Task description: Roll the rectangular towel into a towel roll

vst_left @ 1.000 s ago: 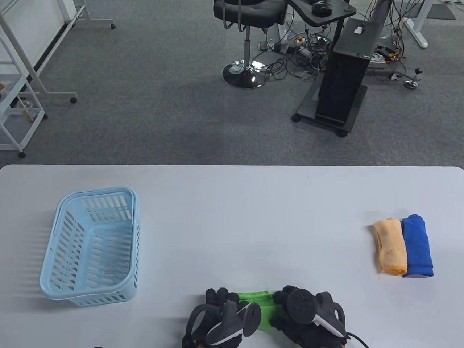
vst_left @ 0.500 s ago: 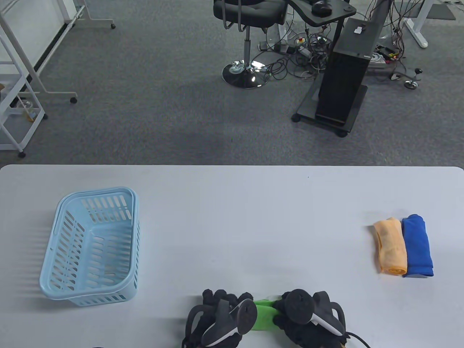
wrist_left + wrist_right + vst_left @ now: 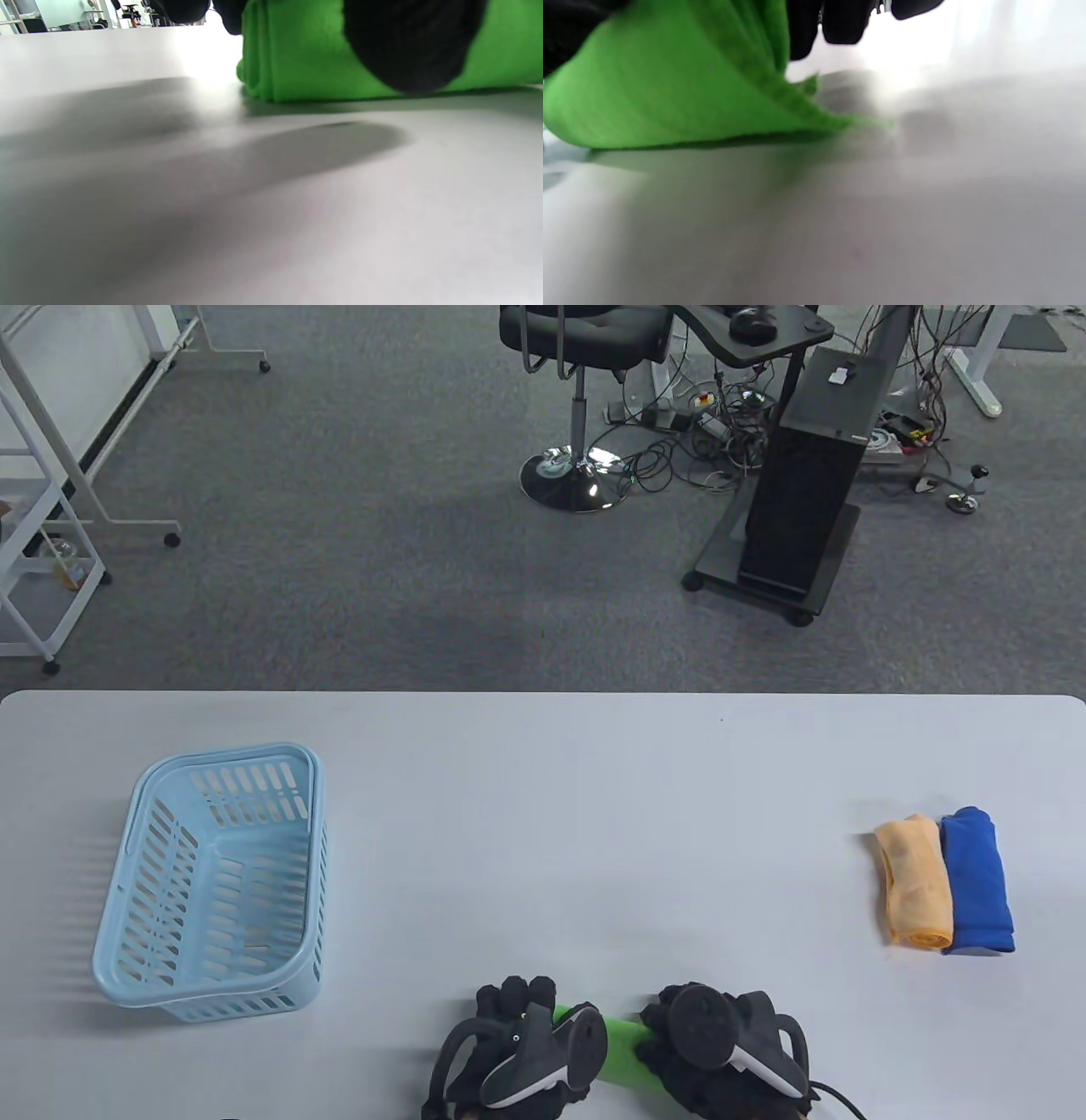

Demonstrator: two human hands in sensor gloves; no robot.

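Note:
A green towel (image 3: 624,1050), rolled into a short thick roll, lies at the table's near edge between my two hands. My left hand (image 3: 519,1016) grips its left end, fingers curled over the top. My right hand (image 3: 670,1027) grips its right end. In the left wrist view the roll (image 3: 314,63) rests on the table with a black thumb (image 3: 411,42) pressed on its front. In the right wrist view the roll (image 3: 661,93) has a loose corner trailing onto the table, with my fingertips (image 3: 840,21) over it. The trackers hide much of the towel in the table view.
A light blue plastic basket (image 3: 212,882) stands at the left of the white table (image 3: 543,831). An orange towel roll (image 3: 915,882) and a blue towel roll (image 3: 977,881) lie side by side at the right. Beyond the far edge are a chair and a cart.
Both hands have drawn the towel toward the near edge, and less green shows between them now. The visible towel has gone from a flatter strip to a tighter roll.

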